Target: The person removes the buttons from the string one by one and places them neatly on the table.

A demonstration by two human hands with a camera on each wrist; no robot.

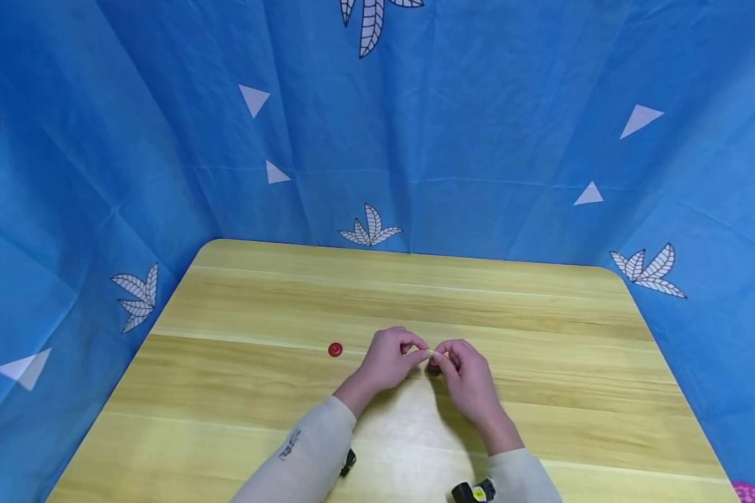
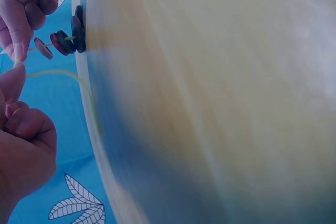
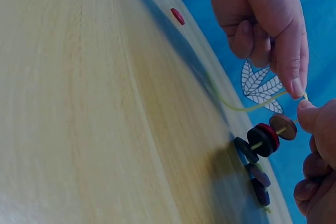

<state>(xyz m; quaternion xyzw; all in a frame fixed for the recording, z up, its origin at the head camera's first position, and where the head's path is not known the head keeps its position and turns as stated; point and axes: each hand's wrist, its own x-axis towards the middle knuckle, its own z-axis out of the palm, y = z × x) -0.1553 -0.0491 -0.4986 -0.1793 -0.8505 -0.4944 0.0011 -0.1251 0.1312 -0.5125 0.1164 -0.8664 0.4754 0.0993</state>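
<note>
A: From the head view, we see the left hand (image 1: 386, 360) and right hand (image 1: 465, 374) meeting over the middle of the bench (image 1: 258, 307), fingertips nearly touching. A lone red button (image 1: 335, 349) lies flat on the wood, apart to the left.

B: In the left wrist view, we can tell why they meet so closely: the yellow cord (image 2: 63, 75) runs between them, and the stacked buttons (image 2: 65, 40) hang threaded on it just above the bench. The left grip is pinched on the cord's end, other fingers curled in.

A: The right wrist view agrees. We see the right grip clamped on the cord beside a brown button (image 3: 283, 126), which sits clear of the darker ones (image 3: 262, 139).

B: We judge the cord is held taut so the buttons slide down rather than slip off; more of them rest on the bench below.
</note>
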